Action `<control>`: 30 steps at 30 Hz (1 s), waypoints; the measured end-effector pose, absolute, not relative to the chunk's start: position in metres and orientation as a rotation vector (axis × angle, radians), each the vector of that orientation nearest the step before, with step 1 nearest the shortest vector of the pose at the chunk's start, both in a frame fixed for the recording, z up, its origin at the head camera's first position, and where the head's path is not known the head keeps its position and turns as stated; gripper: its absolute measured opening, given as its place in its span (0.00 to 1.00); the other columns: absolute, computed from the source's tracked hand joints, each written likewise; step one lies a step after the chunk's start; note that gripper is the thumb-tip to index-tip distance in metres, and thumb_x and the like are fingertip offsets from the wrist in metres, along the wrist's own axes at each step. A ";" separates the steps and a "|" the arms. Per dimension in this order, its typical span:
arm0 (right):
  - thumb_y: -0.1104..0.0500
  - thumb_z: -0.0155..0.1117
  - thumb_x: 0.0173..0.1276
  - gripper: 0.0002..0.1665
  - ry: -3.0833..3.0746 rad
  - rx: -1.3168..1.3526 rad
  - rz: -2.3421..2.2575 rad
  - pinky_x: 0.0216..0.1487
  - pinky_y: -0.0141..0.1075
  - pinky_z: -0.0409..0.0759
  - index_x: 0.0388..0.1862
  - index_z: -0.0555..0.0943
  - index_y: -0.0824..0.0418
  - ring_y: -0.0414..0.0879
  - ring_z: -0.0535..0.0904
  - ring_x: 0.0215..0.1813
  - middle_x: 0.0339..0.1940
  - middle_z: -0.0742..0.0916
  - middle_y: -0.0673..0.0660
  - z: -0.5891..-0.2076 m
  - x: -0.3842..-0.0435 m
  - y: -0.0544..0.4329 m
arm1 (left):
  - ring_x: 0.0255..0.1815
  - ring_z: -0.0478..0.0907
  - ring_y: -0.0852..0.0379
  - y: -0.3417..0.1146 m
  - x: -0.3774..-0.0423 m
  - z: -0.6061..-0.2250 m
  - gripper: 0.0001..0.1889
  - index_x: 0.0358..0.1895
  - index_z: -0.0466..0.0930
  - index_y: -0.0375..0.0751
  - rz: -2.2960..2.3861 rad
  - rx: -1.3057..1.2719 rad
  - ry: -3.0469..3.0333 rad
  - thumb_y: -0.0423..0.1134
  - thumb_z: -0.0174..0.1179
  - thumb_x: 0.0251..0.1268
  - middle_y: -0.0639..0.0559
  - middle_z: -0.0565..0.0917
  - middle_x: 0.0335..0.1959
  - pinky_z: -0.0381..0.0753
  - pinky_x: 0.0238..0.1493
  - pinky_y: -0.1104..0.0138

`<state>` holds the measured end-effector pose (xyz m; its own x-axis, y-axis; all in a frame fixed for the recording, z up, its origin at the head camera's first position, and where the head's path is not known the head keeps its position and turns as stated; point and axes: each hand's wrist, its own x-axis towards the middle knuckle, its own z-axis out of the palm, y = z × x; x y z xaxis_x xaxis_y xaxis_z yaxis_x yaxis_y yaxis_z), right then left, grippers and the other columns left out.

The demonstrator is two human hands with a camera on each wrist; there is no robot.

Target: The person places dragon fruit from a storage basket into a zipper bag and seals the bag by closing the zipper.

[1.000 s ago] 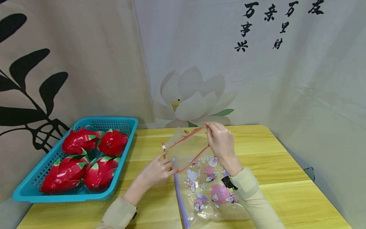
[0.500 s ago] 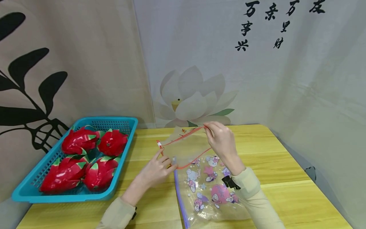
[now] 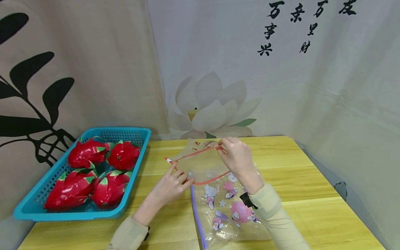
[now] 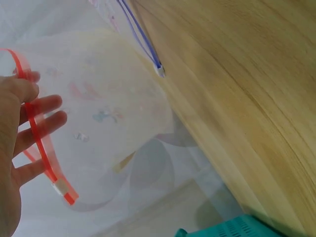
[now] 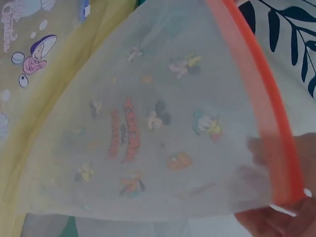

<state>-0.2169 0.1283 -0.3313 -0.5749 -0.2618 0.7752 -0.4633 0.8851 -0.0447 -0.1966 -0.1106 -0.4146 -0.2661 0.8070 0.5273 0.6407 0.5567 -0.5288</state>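
Note:
A frosted, see-through zipper bag (image 3: 200,165) with red zip edges and small cartoon prints hangs between both hands, its mouth parted. My left hand (image 3: 170,184) pinches the left side of the mouth; in the left wrist view the thumb lies over the red strip (image 4: 37,128) and the fingers show behind it, above a white slider (image 4: 60,186). At the opposite end, my right hand (image 3: 239,159) grips the far right corner, its fingertips partly hidden behind the plastic in the right wrist view. Below lies a clear bag (image 3: 223,211) with a purple zip and pink prints.
A blue plastic basket (image 3: 122,211) holding several red dragon fruits (image 3: 73,189) stands at the left of the wooden table (image 3: 312,208). Behind the table hangs a printed cloth backdrop (image 3: 212,86).
The red-edged bag's slider end has shifted left. My right hand has dipped slightly and moved left, and the mouth looks flatter. The basket and purple-zip bag stay in place.

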 end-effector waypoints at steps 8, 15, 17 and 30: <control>0.56 0.77 0.45 0.09 -2.211 0.540 0.119 0.12 0.38 0.73 0.26 0.86 0.55 0.47 0.80 0.19 0.21 0.86 0.49 -0.333 -0.220 0.114 | 0.37 0.84 0.55 -0.111 -0.198 -0.416 0.17 0.43 0.83 0.52 0.283 -1.164 -1.979 0.33 0.67 0.46 0.53 0.88 0.36 0.80 0.54 0.51; 0.59 0.72 0.53 0.12 -2.117 0.448 0.232 0.09 0.32 0.63 0.15 0.80 0.59 0.41 0.66 0.09 0.11 0.81 0.51 -0.334 -0.231 0.110 | 0.38 0.85 0.58 -0.109 -0.197 -0.418 0.17 0.41 0.84 0.55 0.340 -1.197 -1.997 0.34 0.71 0.46 0.54 0.88 0.38 0.81 0.54 0.55; 0.59 0.72 0.54 0.12 -2.114 0.436 0.262 0.09 0.32 0.63 0.15 0.80 0.60 0.42 0.66 0.09 0.11 0.81 0.52 -0.333 -0.232 0.110 | 0.38 0.85 0.58 -0.108 -0.196 -0.418 0.16 0.41 0.84 0.55 0.348 -1.205 -2.010 0.35 0.71 0.46 0.54 0.88 0.37 0.81 0.54 0.55; 0.62 0.70 0.56 0.03 -2.263 0.493 0.355 0.12 0.34 0.67 0.30 0.88 0.57 0.45 0.77 0.15 0.24 0.89 0.52 -0.336 -0.224 0.117 | 0.35 0.85 0.53 -0.113 -0.197 -0.416 0.16 0.44 0.84 0.51 0.235 -1.061 -2.109 0.32 0.66 0.50 0.51 0.87 0.33 0.81 0.50 0.46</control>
